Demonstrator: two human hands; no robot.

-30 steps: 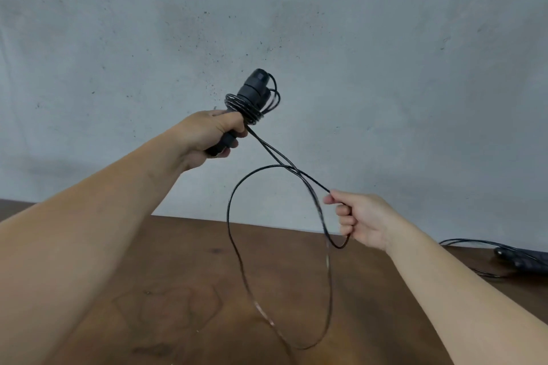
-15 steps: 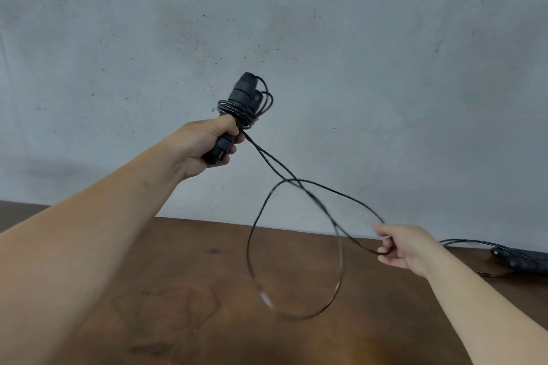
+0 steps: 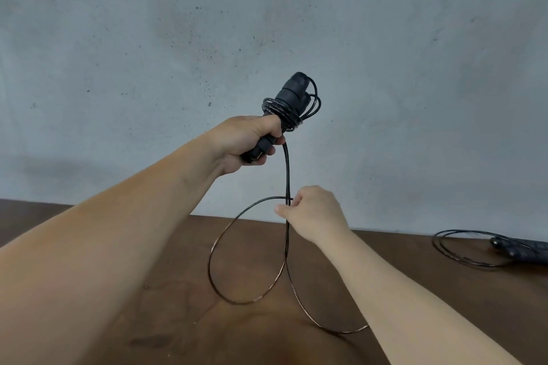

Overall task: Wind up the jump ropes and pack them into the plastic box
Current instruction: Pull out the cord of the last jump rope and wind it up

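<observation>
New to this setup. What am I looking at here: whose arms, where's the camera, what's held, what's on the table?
There is no machine here: a person works with bare hands, and a single wide-angle camera on their head looks forward and down, so both arms reach in from the bottom edge. The left hand grips the black handles of a jump rope, raised in front of a grey wall, with several turns of cord already wound round them. The right hand pinches the loose cord lower down, where it crosses itself; the rest hangs in a loop reaching down to the brown table. At the far right of the table lies a second rope, loosely coiled, with its handles beside it. No plastic box is in view.
</observation>
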